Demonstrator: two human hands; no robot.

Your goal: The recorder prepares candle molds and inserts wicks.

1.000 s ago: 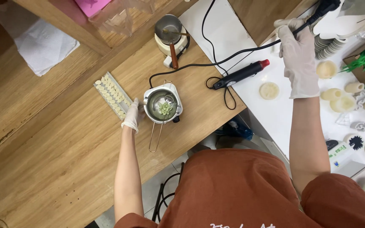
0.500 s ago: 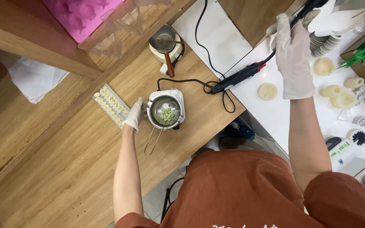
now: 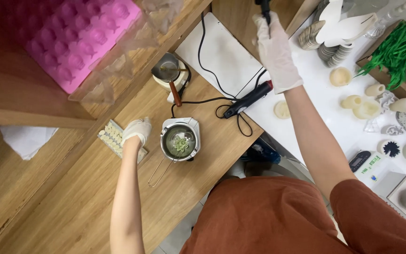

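Our gloved left hand point(image 3: 136, 130) rests loosely curled on the tray of pale petals point(image 3: 114, 138), at nine o'clock from the metal melting pot point(image 3: 178, 142). Our right hand point(image 3: 274, 49), at one o'clock, grips a black cord point(image 3: 264, 6).

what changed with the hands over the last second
The left hand left the pot's side and now rests over the petal tray. The right hand reached further up, holding the black cord. The pot on its warmer, the green flower inside it and the heat gun stayed put.
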